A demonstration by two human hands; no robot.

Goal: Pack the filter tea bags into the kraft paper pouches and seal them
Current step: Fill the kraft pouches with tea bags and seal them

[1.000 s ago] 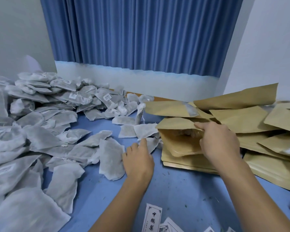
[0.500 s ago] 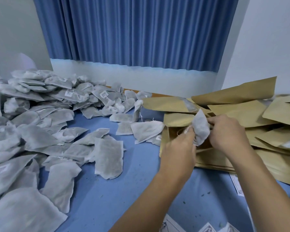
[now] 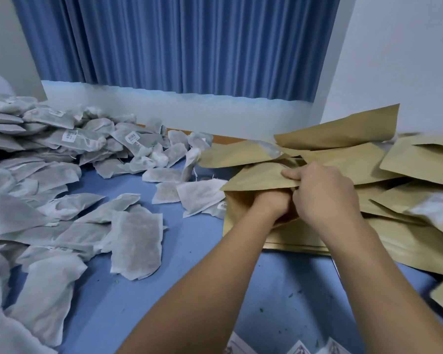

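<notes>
Tea bags heap on the left. Your left hand is sunk in the open pouch, its fingers hidden, so I cannot tell their grip. Your right hand pinches the pouch's upper lip. Withdraw carelessly and a bag could snag and drag back out.

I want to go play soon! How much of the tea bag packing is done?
Not much looks done: I cannot tell whether any kraft pouches in the pile are filled or sealed. In hand: the right hand pinches the open pouch by its flap while the left hand reaches inside it. Left: a big heap of tea bags on the blue table, plus sealing.
</notes>
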